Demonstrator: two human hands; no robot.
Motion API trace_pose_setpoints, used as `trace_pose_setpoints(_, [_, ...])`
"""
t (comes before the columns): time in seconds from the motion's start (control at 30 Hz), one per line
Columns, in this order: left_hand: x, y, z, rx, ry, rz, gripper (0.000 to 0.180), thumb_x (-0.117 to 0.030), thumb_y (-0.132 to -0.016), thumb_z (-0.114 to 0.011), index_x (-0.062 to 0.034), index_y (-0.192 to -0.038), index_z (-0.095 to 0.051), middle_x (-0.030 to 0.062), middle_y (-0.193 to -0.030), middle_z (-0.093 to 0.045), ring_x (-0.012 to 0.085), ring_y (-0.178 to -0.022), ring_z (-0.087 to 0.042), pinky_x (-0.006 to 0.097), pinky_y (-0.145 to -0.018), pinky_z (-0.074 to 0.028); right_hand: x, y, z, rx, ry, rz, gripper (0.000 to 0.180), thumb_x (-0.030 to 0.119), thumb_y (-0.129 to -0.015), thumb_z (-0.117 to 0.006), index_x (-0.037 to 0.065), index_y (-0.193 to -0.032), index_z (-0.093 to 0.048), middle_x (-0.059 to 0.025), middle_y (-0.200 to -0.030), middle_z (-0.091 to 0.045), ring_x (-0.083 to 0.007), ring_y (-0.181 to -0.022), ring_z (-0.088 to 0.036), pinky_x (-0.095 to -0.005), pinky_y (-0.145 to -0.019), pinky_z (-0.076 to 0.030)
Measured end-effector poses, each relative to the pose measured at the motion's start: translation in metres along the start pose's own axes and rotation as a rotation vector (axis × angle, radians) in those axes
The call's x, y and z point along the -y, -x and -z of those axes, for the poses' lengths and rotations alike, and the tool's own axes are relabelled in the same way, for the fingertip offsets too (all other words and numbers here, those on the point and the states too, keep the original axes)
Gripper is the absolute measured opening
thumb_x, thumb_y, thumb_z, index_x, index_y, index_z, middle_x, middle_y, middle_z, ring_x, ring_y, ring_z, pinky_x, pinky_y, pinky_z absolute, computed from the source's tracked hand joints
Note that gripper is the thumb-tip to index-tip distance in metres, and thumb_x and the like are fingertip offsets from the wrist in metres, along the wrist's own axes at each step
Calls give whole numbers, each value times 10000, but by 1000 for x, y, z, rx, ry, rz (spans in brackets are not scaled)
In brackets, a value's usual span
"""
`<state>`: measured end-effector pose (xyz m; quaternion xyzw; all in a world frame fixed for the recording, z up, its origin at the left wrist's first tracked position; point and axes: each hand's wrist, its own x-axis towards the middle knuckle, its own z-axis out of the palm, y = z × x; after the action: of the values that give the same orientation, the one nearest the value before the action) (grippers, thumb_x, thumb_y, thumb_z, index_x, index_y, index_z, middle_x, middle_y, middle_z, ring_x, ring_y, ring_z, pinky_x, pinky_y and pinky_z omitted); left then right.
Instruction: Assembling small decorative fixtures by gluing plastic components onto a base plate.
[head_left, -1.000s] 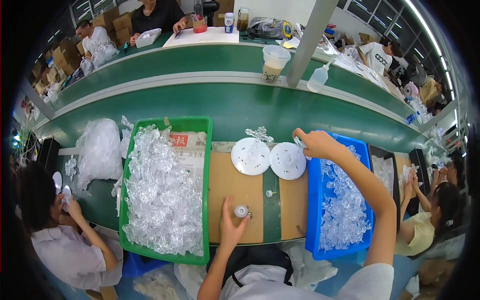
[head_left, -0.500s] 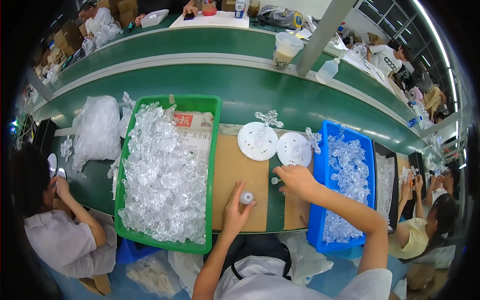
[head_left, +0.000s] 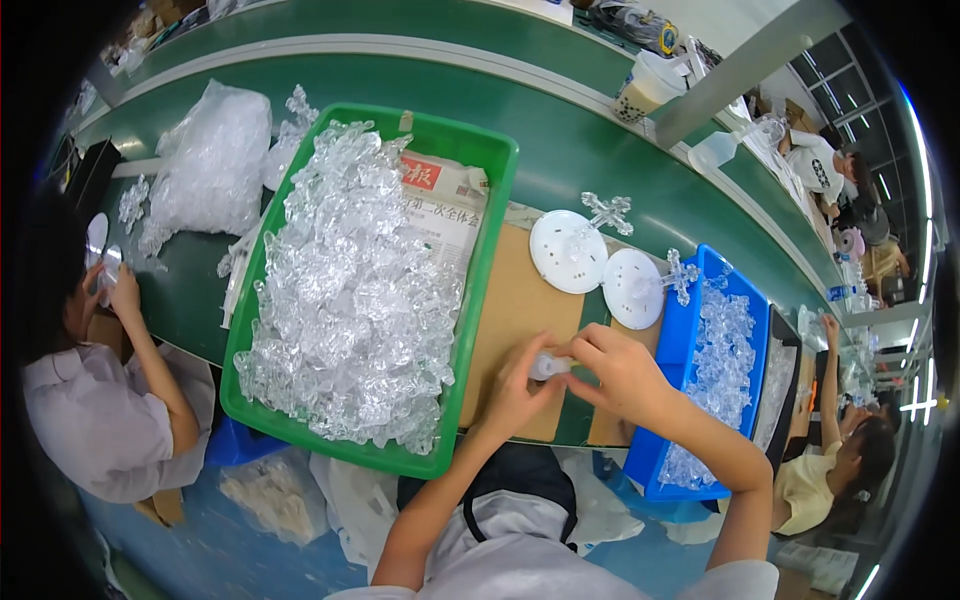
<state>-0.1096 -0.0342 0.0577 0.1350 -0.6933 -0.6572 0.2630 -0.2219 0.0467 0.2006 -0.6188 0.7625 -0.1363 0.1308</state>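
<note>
My left hand [head_left: 522,385] is closed round a small translucent squeeze bottle [head_left: 545,367], held tilted over the cardboard on the bench. The fingers of my right hand [head_left: 622,375] pinch at the bottle's right end. They seem to hold a small white cap there, though the fingertips mostly hide it. Beyond my hands lie two round white discs, a larger one [head_left: 562,255] and a smaller one [head_left: 632,290]. Each has a clear plastic piece standing on it, and clear flower-shaped pieces [head_left: 607,212] lie beside them.
On my left stands a green tray [head_left: 470,340] heaped with clear plastic pieces over newspaper. A blue bin [head_left: 675,370] of similar pieces is on my right. A plastic bag [head_left: 215,160], drink cup [head_left: 648,85] and squeeze bottle [head_left: 712,152] sit farther off. Co-workers sit at both sides.
My right hand has brought the small white piece to the bottle in my left hand, so the two hands now meet. The bottle has gone from upright to tilted. The view has shifted.
</note>
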Motion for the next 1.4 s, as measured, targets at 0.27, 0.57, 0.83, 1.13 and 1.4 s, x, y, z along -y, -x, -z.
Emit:
trace_pose_setpoints(0.27, [7, -6, 0, -22, -30, -143, 455, -33, -677, -679, -31, -1106, -527, 138, -1051, -570, 326, -979, -539, 396, -827, -427, 5, -8, -10, 70, 87, 80, 307, 68, -696, -662, 60, -991, -579, -67, -907, -548, -242, -800, -575, -331, -666, -498])
trace_pose_setpoints(0.57, [7, -7, -6, -39, -41, -78, 397, 25, -672, -605, -35, -1053, -513, 145, -1017, -532, 327, -952, -525, 353, -764, -441, 19, -27, -1, 278, 529, 284, 279, 65, -668, -565, -5, -938, -549, -88, -833, -512, -202, -780, -542, -292, -621, -489])
trace_pose_setpoints(0.83, [7, -11, -10, -148, -19, -116, 301, -45, -632, -689, -46, -891, -535, 113, -835, -559, 327, -823, -543, 404, -728, -411, 8, -24, -3, 325, 352, 165, 258, 119, -677, -647, 40, -906, -559, -78, -798, -504, -218, -738, -551, -303, -587, -477])
trace_pose_setpoints(1.13, [10, -15, -7, -120, -61, -141, 283, -65, -603, -700, -51, -835, -537, 105, -777, -562, 319, -771, -554, 403, -688, -408, -4, -36, 7, 295, 258, 427, 288, 68, -703, -609, 61, -989, -578, -87, -918, -544, -216, -791, -572, -302, -594, -506])
trace_pose_setpoints(1.4, [14, -15, -10, -138, -46, -103, 289, -79, -622, -708, -53, -866, -557, 101, -793, -577, 311, -780, -568, 401, -684, -419, -11, -43, 12, 340, 234, 520, 251, 64, -712, -600, 53, -963, -590, -73, -918, -551, -199, -797, -575, -282, -576, -517])
